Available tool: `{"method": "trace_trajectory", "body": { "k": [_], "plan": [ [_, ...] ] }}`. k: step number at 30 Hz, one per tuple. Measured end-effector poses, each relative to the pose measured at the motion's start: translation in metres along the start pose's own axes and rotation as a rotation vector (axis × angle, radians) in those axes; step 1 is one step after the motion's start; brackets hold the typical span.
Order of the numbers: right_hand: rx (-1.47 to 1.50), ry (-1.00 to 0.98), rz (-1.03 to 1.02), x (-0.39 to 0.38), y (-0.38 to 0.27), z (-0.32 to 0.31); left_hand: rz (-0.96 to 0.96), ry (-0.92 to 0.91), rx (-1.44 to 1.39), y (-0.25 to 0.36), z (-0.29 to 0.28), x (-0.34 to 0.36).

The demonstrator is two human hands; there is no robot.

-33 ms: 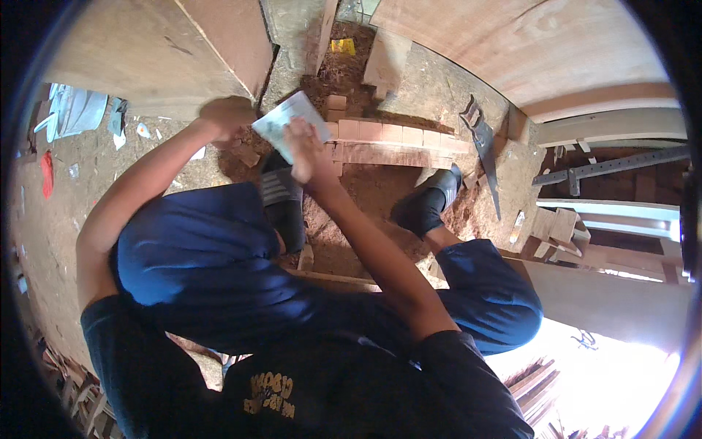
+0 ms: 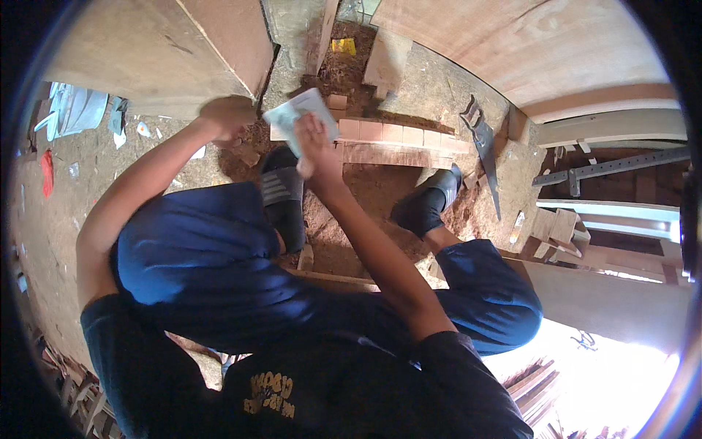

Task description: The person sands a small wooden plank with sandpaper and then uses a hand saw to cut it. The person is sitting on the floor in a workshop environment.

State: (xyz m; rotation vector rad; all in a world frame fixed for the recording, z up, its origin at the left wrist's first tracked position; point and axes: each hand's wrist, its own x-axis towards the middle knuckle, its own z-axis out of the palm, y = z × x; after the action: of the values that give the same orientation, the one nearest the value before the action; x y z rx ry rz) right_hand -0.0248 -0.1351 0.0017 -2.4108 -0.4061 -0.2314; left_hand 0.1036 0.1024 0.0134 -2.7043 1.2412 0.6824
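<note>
My right hand [image 2: 316, 146] holds a pale, flat square sheet or pad [image 2: 292, 110], fingers over its face, above the left end of a row of small light wooden blocks [image 2: 391, 133]. My left hand [image 2: 223, 126] is beside the lower corner of a large plywood box [image 2: 157, 47], its fingers bent; what they hold, if anything, is hidden in shadow. A strip of wood [image 2: 391, 154] runs along the near side of the row, just beyond my feet in dark socks and slides.
A handsaw [image 2: 484, 150] lies right of the blocks. A leaning plywood sheet [image 2: 519, 47], a long dark metal bar [image 2: 610, 164] and offcuts [image 2: 563, 227] are on the right. A yellow scrap [image 2: 344, 45] lies behind; pale plastic litter [image 2: 77, 110] and a red scrap [image 2: 47, 174] lie left.
My right hand and the pale sheet have shifted slightly to the right, the sheet's top corner now higher and its left end off the strip. My left hand looks still.
</note>
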Motion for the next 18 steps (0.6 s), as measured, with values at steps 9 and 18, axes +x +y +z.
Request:
{"method": "trace_trajectory", "body": {
  "k": [9, 18],
  "plan": [
    [0.001, 0.027, 0.025, 0.000, 0.020, -0.015, -0.032, 0.019, 0.050, -0.004, -0.004, 0.004],
    [-0.058, 0.130, 0.152, -0.024, 0.032, -0.017, -0.101, -0.090, 0.079, 0.024, -0.033, 0.011]
  ]
}}
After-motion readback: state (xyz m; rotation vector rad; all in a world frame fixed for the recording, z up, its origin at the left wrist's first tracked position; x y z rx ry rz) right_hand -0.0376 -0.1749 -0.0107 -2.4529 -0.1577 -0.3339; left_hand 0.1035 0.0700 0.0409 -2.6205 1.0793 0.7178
